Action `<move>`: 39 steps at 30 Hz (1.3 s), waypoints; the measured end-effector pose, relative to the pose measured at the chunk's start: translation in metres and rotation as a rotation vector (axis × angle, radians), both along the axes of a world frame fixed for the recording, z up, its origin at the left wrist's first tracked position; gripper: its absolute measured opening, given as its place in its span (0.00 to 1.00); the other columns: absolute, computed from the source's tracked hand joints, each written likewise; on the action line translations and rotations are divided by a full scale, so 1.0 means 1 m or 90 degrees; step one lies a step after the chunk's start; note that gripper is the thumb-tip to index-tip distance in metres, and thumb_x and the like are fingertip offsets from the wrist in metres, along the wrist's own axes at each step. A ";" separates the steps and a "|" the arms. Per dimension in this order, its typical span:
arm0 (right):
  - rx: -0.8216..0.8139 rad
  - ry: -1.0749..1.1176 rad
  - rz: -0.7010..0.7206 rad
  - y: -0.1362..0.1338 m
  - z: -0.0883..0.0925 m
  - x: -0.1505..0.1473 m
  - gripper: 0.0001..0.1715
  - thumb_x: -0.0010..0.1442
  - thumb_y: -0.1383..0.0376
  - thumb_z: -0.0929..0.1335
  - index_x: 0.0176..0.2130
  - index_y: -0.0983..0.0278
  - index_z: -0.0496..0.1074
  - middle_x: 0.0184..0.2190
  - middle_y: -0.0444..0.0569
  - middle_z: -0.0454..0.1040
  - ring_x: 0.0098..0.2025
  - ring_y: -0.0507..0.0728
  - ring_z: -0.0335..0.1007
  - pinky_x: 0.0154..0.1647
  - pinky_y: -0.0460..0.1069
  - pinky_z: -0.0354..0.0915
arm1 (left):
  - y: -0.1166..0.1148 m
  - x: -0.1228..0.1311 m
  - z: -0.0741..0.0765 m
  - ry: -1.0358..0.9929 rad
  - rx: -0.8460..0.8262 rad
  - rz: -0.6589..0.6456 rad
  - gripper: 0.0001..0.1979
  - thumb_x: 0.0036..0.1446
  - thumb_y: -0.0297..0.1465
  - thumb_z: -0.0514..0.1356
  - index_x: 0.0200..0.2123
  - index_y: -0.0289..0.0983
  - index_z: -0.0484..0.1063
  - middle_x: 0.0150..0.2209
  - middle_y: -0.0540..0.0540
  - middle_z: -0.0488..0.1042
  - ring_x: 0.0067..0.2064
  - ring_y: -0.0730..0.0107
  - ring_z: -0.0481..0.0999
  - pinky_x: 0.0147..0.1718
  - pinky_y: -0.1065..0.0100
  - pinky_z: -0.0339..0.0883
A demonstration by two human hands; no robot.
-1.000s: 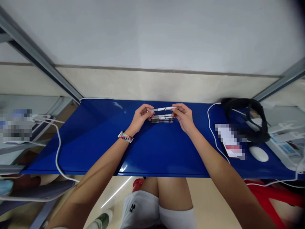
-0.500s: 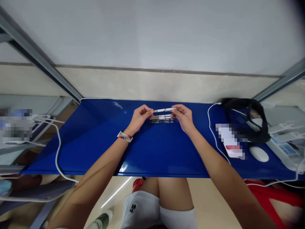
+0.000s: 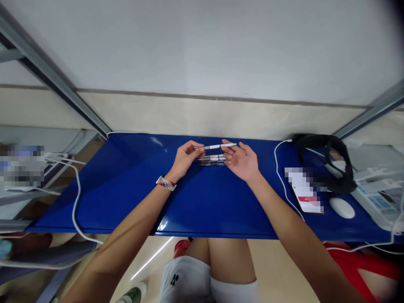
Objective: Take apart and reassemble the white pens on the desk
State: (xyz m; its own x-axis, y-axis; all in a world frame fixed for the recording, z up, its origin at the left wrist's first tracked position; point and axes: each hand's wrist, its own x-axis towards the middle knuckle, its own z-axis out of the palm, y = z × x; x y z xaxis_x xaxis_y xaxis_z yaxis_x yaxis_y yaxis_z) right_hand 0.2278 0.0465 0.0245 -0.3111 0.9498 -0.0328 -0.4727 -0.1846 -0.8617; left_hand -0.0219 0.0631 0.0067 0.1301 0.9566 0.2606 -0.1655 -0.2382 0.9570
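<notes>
Pinched at its grey left end by my left hand (image 3: pixel 185 160) is a white pen (image 3: pixel 215 147), raised nearly level over the blue table. Behind the pen's right end, my right hand (image 3: pixel 243 163) is turned palm up, its fingers spread and slightly curled; one finger may touch the pen. Several more pens (image 3: pixel 211 160), white and grey or dark, lie side by side just below the held one. My right fingers cover their right ends.
The blue tabletop (image 3: pixel 195 206) carries a phone (image 3: pixel 304 189), a white computer mouse (image 3: pixel 342 208) and a black headband-like strap (image 3: pixel 345 172) on the right. A white cable (image 3: pixel 277 164) runs beside the phone. Another cable (image 3: pixel 75 198) crosses the left edge.
My right hand has released the pen's right end, opened and turned palm up. My left hand keeps its pinch on the pen. The view has shifted slightly.
</notes>
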 end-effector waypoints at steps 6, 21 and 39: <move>0.002 -0.011 -0.071 0.006 -0.014 0.000 0.22 0.63 0.50 0.74 0.51 0.59 0.82 0.47 0.54 0.87 0.35 0.57 0.78 0.38 0.53 0.79 | 0.000 0.001 0.000 0.009 0.000 -0.009 0.15 0.60 0.40 0.76 0.42 0.37 0.81 0.33 0.47 0.83 0.34 0.69 0.81 0.40 0.65 0.75; -0.003 0.026 -0.082 0.009 -0.018 0.000 0.28 0.70 0.44 0.69 0.55 0.60 0.81 0.50 0.55 0.87 0.40 0.59 0.83 0.45 0.56 0.83 | -0.003 0.003 0.001 0.013 -0.017 -0.014 0.15 0.60 0.41 0.76 0.43 0.37 0.82 0.34 0.46 0.84 0.35 0.68 0.83 0.42 0.63 0.78; -0.092 0.133 -0.090 0.005 -0.010 -0.002 0.20 0.69 0.53 0.73 0.51 0.63 0.83 0.44 0.54 0.89 0.38 0.58 0.86 0.42 0.52 0.85 | 0.000 0.002 -0.002 -0.004 -0.024 -0.008 0.17 0.59 0.41 0.77 0.43 0.37 0.82 0.35 0.46 0.85 0.37 0.67 0.84 0.44 0.63 0.79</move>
State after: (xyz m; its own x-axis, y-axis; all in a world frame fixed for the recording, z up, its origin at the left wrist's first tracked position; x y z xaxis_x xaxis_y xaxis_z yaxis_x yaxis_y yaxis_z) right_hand 0.2255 0.0512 0.0142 -0.1909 0.9743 -0.1193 -0.6670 -0.2179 -0.7125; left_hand -0.0196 0.0626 0.0050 0.1402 0.9644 0.2244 -0.1737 -0.1992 0.9644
